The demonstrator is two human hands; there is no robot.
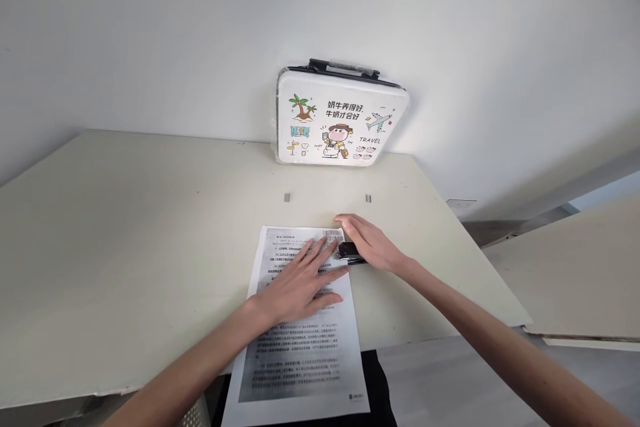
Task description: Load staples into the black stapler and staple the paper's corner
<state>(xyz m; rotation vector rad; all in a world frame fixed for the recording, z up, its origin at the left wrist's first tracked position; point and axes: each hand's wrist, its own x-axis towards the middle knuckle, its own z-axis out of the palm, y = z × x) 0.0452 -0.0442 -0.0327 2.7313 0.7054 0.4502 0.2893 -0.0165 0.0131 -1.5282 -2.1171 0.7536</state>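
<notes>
A printed sheet of paper (300,347) lies on the table, its lower part hanging past the front edge. My left hand (300,280) rests flat on the sheet with fingers spread. At the sheet's upper right edge sits a black stapler (349,251), its front end over the paper's margin. My right hand (370,243) is closed over the stapler from the right and covers its rear part. Whether there is more than one sheet, I cannot tell.
A white case (345,120) with cartoon prints and a black handle stands against the wall at the back. Two small strips of staples, one left (287,197) and one right (369,198), lie on the pale table (125,233) before it. Another pale surface (585,267) is at the right.
</notes>
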